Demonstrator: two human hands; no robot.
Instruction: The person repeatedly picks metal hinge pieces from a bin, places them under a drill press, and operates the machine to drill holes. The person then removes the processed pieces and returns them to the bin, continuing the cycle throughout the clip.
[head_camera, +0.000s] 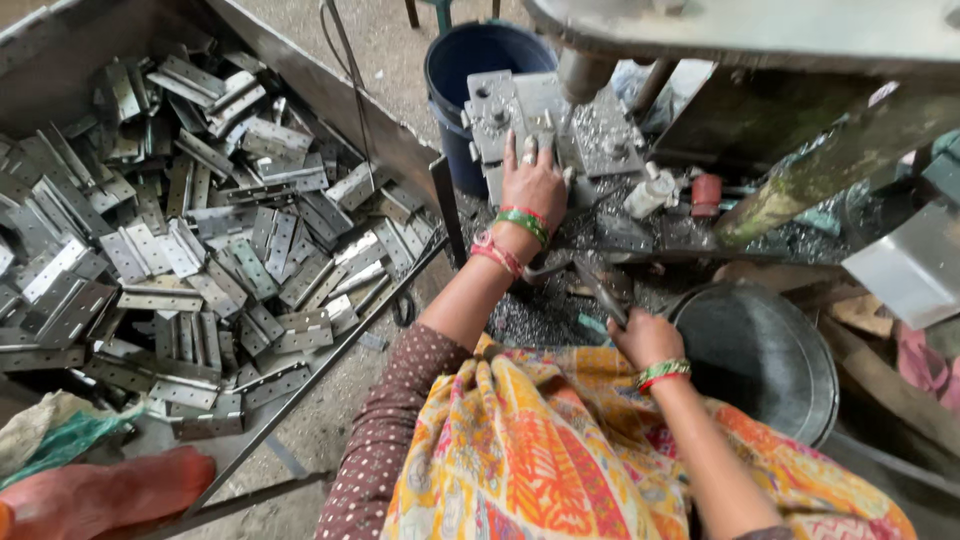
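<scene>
While the left hand lies flat, fingers spread, on a grey metal hinge plate that sits on the drill press fixture, the right hand is closed around a dark lever handle nearer the body. The left grip is open, pressing down rather than clasping; the right grip is wrapped tight on the handle. The plate sits directly under the press spindle, on the machine's desk, which is strewn with bright metal shavings. Both wrists carry green and red bangles. Behind the fixture stands a dark blue bucket. To the left, well apart from the hands, a large sheet-metal tray is heaped with hinges lying at every angle. By the right hand rests a round dark metal pan. A small red cylinder and a white fitting lie on the desk to the right of the fixture.
</scene>
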